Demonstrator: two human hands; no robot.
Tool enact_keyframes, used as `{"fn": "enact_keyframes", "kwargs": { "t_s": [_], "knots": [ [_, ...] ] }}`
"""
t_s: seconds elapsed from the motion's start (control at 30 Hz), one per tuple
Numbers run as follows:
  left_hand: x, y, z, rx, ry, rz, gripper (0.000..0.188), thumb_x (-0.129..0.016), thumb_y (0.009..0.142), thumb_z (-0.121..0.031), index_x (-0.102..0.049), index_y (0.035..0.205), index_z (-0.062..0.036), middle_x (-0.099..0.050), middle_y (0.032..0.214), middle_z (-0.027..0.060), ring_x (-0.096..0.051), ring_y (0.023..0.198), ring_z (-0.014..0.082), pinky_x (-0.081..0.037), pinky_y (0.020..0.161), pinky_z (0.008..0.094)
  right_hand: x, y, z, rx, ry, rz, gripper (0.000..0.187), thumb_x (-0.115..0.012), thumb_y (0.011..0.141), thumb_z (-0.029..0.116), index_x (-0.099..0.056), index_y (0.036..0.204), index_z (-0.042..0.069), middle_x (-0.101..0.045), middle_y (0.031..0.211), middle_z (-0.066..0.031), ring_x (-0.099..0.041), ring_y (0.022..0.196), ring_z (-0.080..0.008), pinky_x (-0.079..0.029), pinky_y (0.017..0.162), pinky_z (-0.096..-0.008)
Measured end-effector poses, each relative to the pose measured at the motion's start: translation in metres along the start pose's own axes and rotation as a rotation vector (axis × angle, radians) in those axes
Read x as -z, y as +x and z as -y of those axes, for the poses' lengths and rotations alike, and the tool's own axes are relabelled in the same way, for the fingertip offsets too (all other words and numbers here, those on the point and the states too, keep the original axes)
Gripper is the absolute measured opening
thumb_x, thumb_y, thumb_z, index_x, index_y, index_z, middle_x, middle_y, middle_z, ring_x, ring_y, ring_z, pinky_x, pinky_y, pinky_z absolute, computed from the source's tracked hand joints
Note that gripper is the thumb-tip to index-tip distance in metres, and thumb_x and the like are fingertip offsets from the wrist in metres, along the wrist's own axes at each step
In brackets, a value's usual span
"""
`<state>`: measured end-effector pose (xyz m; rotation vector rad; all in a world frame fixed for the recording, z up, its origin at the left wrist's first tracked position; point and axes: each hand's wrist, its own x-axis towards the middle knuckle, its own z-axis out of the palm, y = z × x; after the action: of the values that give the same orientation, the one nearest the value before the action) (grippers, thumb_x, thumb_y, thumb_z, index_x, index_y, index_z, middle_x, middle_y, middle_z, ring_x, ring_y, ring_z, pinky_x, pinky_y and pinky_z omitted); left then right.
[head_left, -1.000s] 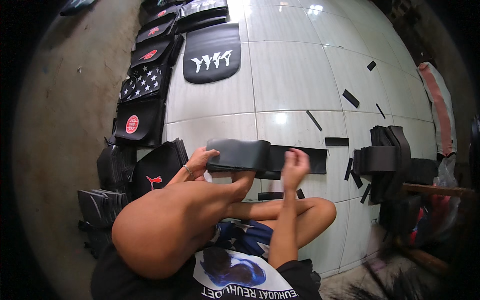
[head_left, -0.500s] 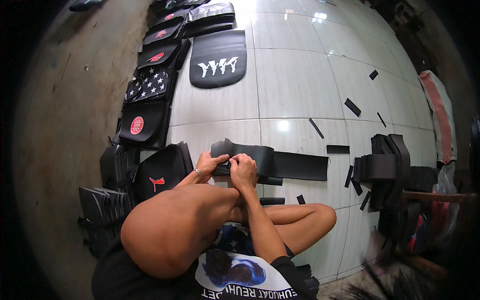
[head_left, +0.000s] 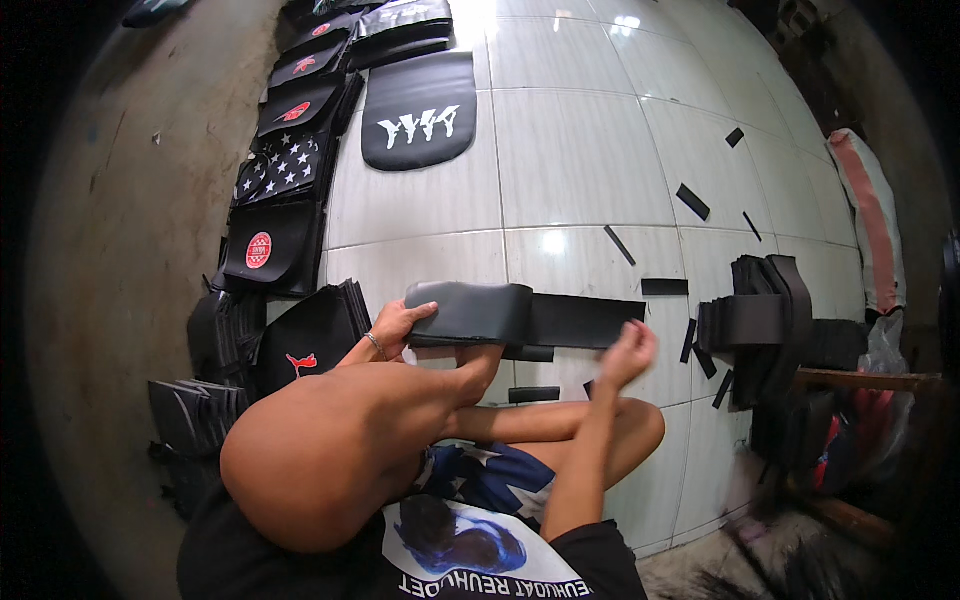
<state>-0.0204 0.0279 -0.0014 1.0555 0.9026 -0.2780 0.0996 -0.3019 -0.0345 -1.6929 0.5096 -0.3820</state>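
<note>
A long black sheet strip (head_left: 587, 319) lies in front of me on the tiles, its left part doubled over in a smooth grey-black fold (head_left: 470, 312). My left hand (head_left: 400, 324) grips the left end of that fold, thumb on top and fingers hidden beneath. Beside the strip's lower right corner is my right hand (head_left: 626, 358), fingers curled together and slightly blurred. Whether it pinches the strip's edge or some small thing, I cannot make out. Short black offcuts (head_left: 534, 394) lie between the strip and my folded leg.
Stacks of black flaps with printed designs (head_left: 270, 250) line the left side. A single black flap with white figures (head_left: 420, 112) lies farther off. To the right are more black offcuts (head_left: 692, 202), a pile of bent black strips (head_left: 752, 322) and a wooden frame (head_left: 870, 379).
My right hand has moved right, from the strip's left end to its right end. The left hand keeps its hold, and the folded part now lies smoother and flatter.
</note>
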Motion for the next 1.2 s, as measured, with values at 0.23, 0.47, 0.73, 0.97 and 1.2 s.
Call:
{"fn": "enact_keyframes", "kwargs": {
  "t_s": [0.23,0.47,0.73,0.97,1.2],
  "knots": [
    [0.006,0.01,-0.001,-0.056,0.049,0.066,0.025,-0.069,0.085,-0.012,-0.061,0.104,0.0034,-0.066,0.09,0.0093,-0.064,0.079,0.0164,-0.054,0.07,0.032,-0.094,-0.138,0.047,0.385,-0.233,0.816,0.022,-0.069,0.082,0.021,-0.068,0.098,0.005,-0.064,0.083,-0.0122,-0.061,0.079,-0.0231,-0.047,0.075,-0.0358],
    [-0.016,0.0,-0.004,-0.186,0.278,-0.099,0.027,-0.075,0.079,-0.009,-0.062,0.098,0.0048,-0.067,0.09,0.0105,-0.065,0.077,0.0161,-0.055,0.069,0.0312,-0.096,-0.15,0.043,0.458,-0.405,0.842,0.025,-0.071,0.08,0.03,-0.071,0.088,0.006,-0.065,0.084,-0.0087,-0.06,0.091,-0.0252,-0.04,0.084,-0.0381],
    [-0.002,0.009,0.011,-0.178,0.126,-0.091,0.032,-0.073,0.083,-0.012,-0.063,0.106,0.0064,-0.068,0.093,0.0103,-0.065,0.08,0.0164,-0.054,0.073,0.0319,-0.036,-0.04,0.009,-0.285,-0.004,0.634,0.01,-0.066,0.086,0.011,-0.07,0.09,0.002,-0.065,0.079,-0.0004,-0.055,0.07,-0.0094,-0.046,0.064,-0.0255],
    [-0.004,0.002,0.001,-0.039,0.074,0.023,0.031,-0.066,0.088,-0.015,-0.06,0.111,0.005,-0.067,0.098,0.0125,-0.066,0.083,0.0198,-0.054,0.078,0.0347,0.014,0.007,-0.011,0.099,-0.072,-0.081,0.016,-0.062,0.085,0.011,-0.062,0.097,-0.001,-0.063,0.091,-0.0088,-0.058,0.082,-0.0185,-0.049,0.077,-0.0312],
    [0.005,0.01,0.004,-0.108,0.144,0.059,0.021,-0.068,0.083,-0.006,-0.064,0.102,0.0024,-0.067,0.088,0.0085,-0.065,0.076,0.0156,-0.055,0.068,0.032,-0.096,-0.139,0.044,0.556,-0.39,0.88,0.028,-0.071,0.08,0.028,-0.069,0.095,0.005,-0.066,0.089,-0.0112,-0.06,0.088,-0.0291,-0.044,0.082,-0.0402]
  ]
}}
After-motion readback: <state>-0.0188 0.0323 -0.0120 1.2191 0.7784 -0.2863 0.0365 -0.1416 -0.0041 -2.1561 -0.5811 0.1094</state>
